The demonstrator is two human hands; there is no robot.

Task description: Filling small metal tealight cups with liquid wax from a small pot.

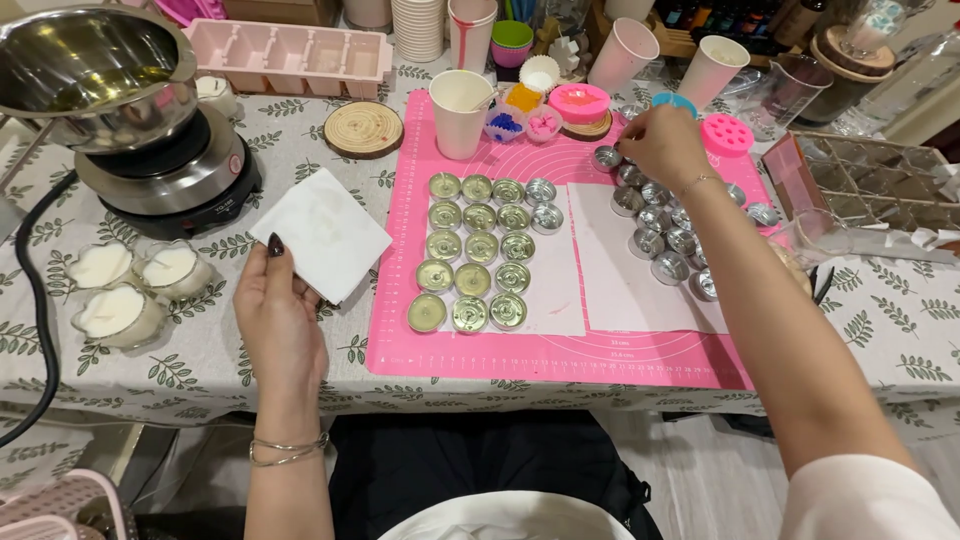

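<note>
Fingers of the right hand (pixel 662 140) pinch an empty tin cup (pixel 606 157), light and easily dented, by its rim at the far mat (pixel 400 340); left hand (pixel 275 310) grips a soft tissue (pixel 322 232).

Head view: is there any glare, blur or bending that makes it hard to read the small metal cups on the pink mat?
Head view: even, soft indoor light with faint shadows; glare shines off the steel bowl and the empty small metal cups beside the right hand; the filled cups on the pink silicone mat read sharp; table edges bow slightly from the wide lens.
</note>
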